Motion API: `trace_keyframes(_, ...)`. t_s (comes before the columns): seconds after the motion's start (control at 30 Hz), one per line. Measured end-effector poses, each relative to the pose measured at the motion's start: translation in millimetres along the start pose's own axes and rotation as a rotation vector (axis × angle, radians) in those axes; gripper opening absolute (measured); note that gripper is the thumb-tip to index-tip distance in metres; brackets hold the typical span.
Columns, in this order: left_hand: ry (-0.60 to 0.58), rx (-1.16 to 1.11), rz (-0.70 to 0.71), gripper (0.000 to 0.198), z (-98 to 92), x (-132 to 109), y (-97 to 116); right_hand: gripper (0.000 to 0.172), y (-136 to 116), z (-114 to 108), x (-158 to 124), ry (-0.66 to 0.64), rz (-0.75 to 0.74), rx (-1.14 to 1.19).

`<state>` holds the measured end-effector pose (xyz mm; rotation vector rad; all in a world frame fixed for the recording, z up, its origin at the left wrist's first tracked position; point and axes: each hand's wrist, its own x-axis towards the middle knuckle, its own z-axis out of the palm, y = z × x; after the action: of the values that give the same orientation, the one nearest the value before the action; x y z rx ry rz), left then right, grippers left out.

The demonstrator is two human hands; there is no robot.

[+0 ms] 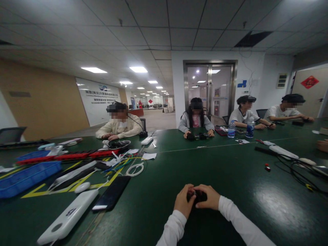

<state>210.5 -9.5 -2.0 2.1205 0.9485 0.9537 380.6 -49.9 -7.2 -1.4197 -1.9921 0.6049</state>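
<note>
My left hand (183, 201) and my right hand (208, 197) meet just above the green table (164, 184), close to me. Between them is a small black object (200, 195), largely covered by my fingers, so its kind cannot be made out. The fingers of both hands curl around it from either side, thumbs toward me. White sleeves cover both forearms. Left of my hands, a black flat slab like a phone or power bank (112, 194) lies on the table. Beside it is a long white device (68, 216) with a round grey spot.
At left are a blue tray (30, 177), a white coiled cable (135, 169) and yellow floor-style tape markings. Black cables (292, 167) and a small red-and-black item (267, 167) lie at right. Several people sit along the far side, near two water bottles (231, 130).
</note>
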Motion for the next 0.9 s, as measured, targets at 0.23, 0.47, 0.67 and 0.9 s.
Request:
trace_keyframes(0.23,0.46,-0.356,-0.219,0.03,-36.2,16.5,-25.7,0.061,-3.4,-5.4,-3.7,-0.02,0.05,0.048)
trace_keyframes(0.47,0.493,-0.427,-0.322,0.033,-44.0,15.4,-36.3,0.059,-6.2,-5.4,-4.9,0.003,0.07,0.095)
trace_keyframes(0.67,0.04,-0.094,0.029,0.035,-11.7,-2.6,0.2,0.042,12.6,3.1,7.1,0.146,0.016,0.263)
trace_keyframes(0.9,-0.249,0.28,0.204,0.045,-8.2,-7.3,5.0,0.037,24.8,-0.4,8.1,0.229,0.106,0.292)
